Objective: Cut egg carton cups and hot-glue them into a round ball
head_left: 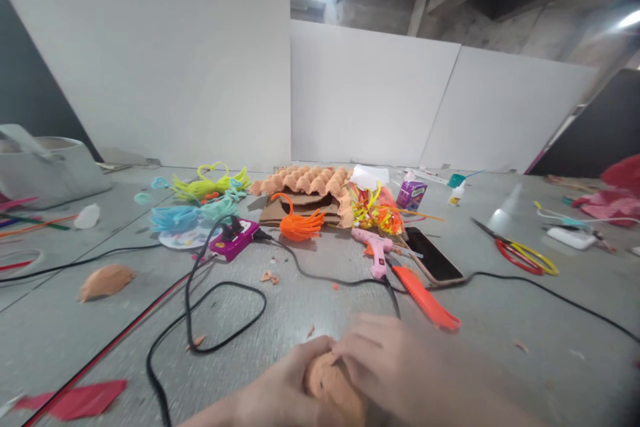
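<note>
Low in the head view, a rounded peach-coloured piece (336, 387) that looks like egg-tray cardboard is in my hands. My left hand (295, 380) wraps round its left side, thumb along the upper edge. My right hand (380, 360), slightly blurred, has its fingers bent and pressed together at the piece's upper right edge. The lower part of the piece runs out of view. Small torn scraps (311, 331) of the same colour lie just beyond my hands. A similar curved piece (106, 281) rests on the floor at the left.
A pink glue gun (374, 250), an orange cutter (425, 297) and a phone (435, 257) lie ahead to the right. Scissors (515, 250) lie farther right. Black cable (225, 340) loops from a purple power strip (235, 239). Behind stand orange pipe cleaners (300, 223) and an egg tray (310, 180).
</note>
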Available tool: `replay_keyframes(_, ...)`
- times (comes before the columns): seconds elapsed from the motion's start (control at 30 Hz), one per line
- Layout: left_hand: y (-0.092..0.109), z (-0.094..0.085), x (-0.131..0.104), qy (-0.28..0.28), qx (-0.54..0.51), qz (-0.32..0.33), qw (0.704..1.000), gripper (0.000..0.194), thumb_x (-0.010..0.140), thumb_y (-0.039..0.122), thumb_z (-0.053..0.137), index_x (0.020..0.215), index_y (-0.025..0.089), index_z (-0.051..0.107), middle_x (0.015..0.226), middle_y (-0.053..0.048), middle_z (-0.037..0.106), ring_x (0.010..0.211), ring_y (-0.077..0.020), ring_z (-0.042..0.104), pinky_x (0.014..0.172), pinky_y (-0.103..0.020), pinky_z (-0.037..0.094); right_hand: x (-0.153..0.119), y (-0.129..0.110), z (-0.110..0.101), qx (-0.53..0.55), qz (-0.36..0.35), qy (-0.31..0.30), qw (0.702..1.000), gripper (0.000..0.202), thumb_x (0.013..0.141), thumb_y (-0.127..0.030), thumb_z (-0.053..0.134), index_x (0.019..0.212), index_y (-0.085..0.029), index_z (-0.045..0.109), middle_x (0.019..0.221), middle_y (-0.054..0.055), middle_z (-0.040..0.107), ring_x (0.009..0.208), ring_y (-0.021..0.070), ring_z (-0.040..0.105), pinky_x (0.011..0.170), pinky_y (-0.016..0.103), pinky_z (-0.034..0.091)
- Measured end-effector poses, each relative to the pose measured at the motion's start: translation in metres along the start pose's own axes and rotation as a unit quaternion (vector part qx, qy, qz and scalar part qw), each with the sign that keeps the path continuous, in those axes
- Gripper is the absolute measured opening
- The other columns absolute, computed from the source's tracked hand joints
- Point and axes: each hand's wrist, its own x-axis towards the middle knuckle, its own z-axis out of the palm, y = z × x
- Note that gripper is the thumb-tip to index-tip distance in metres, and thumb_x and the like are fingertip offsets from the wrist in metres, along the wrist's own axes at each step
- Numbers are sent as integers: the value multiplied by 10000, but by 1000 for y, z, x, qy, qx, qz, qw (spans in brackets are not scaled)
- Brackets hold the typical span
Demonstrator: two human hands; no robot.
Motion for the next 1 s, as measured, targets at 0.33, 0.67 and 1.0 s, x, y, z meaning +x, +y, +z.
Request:
replay_keyframes(0.33,-2,-2,0,27,48,-11,998,461,504,122,741,925,171,559,864,22,616,876,-186,526,746,-285,390,-8,-3,1,-26,-25,2,999,82,797,-111,674,868,-141,644,800,22,657,729,155,601,677,234,492)
replay_keyframes(0.67,-2,-1,0,23,37,99,994,431,622,267,784,965,195,533,892,5,571,855,-173,530,746,-286,420,0,0,-8,133,52,-1,990,259,920,-146,491,1131,-145,640,1105,61,679,988,154,628,891,236,496)
replay_keyframes(1.0,-10,-5,0,76,36,183,979,389,720,333,748,1036,247,538,1040,-17,607,925,-181,565,778,-277,470,4,4,-14,162,51,-64,983,372,961,-261,435,1323,-211,507,1401,-8,465,1355,164,303,1147,363,205)
